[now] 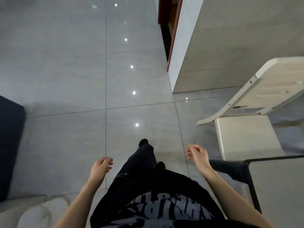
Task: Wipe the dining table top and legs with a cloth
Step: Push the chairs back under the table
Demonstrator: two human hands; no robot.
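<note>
2 hands, my left hand [100,167] and right hand [197,154], hang loosely curled and empty left of the grey, black-edged table top [278,181], since I judge the cloth unfetched.

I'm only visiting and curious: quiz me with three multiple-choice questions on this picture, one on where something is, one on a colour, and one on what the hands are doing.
1. Where does the white chair stand?
A. to the person's right
B. to the person's left
C. between the feet

2. What colour are the floor tiles?
A. red
B. grey
C. green

3. What do the left hand and the right hand hold?
A. a cloth
B. a bucket
C. nothing

Answers: 1 A, the chair is on the right side of the view. 2 B, the tiles are glossy grey. 3 C, both hands have loosely curled fingers and hold nothing.
</note>
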